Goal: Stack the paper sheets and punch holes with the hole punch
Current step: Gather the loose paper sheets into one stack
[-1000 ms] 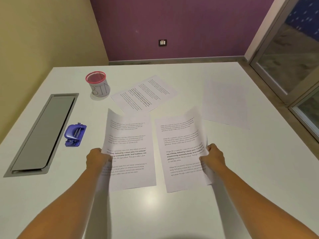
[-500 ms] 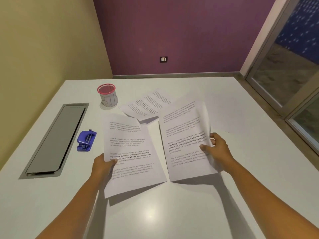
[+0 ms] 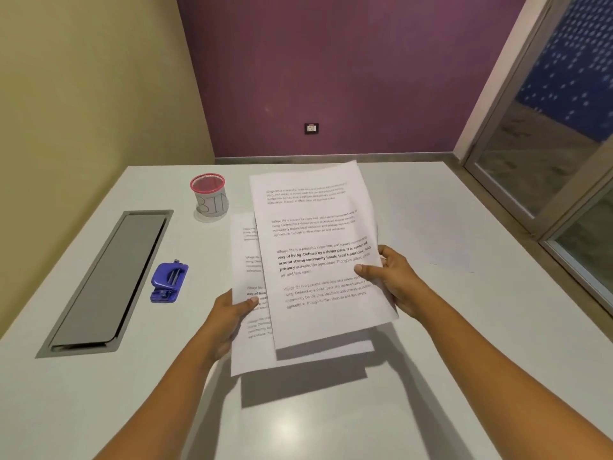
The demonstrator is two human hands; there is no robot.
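Printed white paper sheets (image 3: pixel 318 260) overlapped above white table (image 3: pixel 431 376), top one pinched in right hand (image 3: pixel 394 280), lower one gripped by left hand (image 3: pixel 229 313), blue plastic hole punch (image 3: pixel 168 282) off left, untouched

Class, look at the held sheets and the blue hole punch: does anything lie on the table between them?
Nothing visible does. The hole punch sits on bare table just left of the left hand, which holds the sheets together with the right hand.

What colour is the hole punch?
Blue; the hole punch shows in the head view.
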